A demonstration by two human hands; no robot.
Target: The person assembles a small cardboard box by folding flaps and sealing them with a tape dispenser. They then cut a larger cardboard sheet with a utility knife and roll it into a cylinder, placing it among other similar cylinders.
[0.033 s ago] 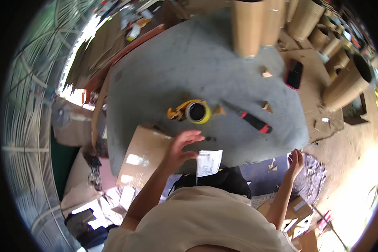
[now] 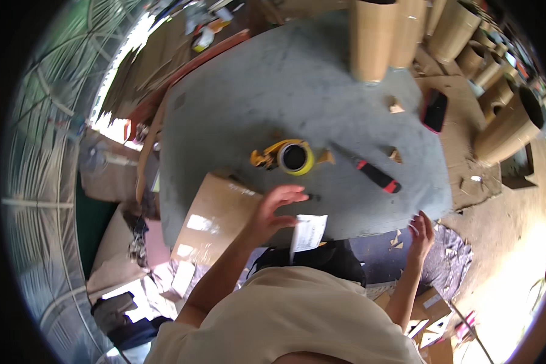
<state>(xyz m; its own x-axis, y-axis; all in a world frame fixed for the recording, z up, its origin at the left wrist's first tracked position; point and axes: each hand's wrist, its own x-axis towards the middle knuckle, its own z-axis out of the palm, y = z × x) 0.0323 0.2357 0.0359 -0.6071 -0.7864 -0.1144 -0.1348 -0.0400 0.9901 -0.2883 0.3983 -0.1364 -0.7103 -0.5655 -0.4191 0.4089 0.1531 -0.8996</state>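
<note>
Standing beside the seated person, one sees a grey worktop (image 2: 297,79) filling the middle of the view. Tall cardboard tubes (image 2: 373,39) stand at its far edge. A flat cardboard sheet (image 2: 215,218) lies over the near left edge. The left hand (image 2: 276,209) rests spread at the sheet's right corner, fingers wide and holding nothing, thumb side just beside a white paper slip (image 2: 308,232) that hangs at the worktop's near edge. The right hand (image 2: 421,233) hangs open and empty off the near right corner, well apart from the slip. Beyond the left hand lies a yellow tape roll (image 2: 295,158); to its right lies a red-and-black cutter (image 2: 377,176). A dark phone (image 2: 435,111) rests near the far right edge.
</note>
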